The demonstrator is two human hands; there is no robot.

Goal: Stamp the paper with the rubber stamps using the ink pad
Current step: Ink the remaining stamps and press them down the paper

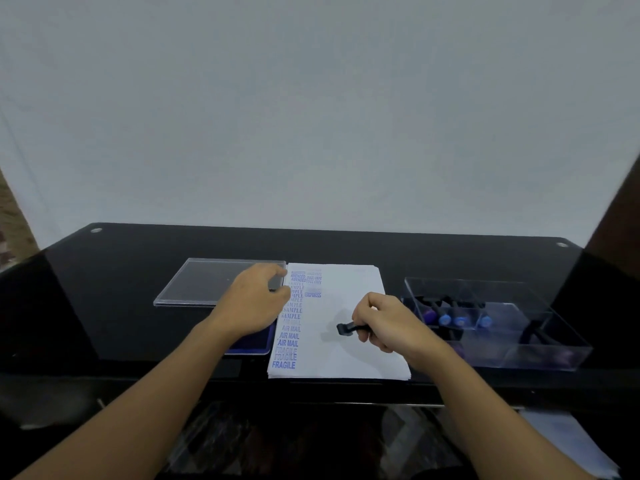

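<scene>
Blue ink is the likeliest trouble: several imprints (292,317) down the paper (346,358) look pale, so a rubber stamp (347,329) pressed without a fresh touch on the ink pad (251,345) would probably print faint. The left hand (254,301) lies across that pad with its fingers curled, and would block re-inking unless it shifts. Whether those fingers clamp anything I cannot tell. The stamp's face is turned sideways rather than down, so a hurried press could land on 1 edge and smear or print half a word. Nothing visibly pins the top sheet, which might slide under a skewed push.

The right hand (388,323) pinches the stamp by its black handle, fingers curled tight round it. The head juts out left of the knuckles above the bare middle of the paper, and a shadow beneath suggests it is lifted clear. The paper lies mid-surface (121,271) near the front edge, with the pad just beside its left edge. A clear tray (540,356) of more stamps stands toward the right edge.
</scene>
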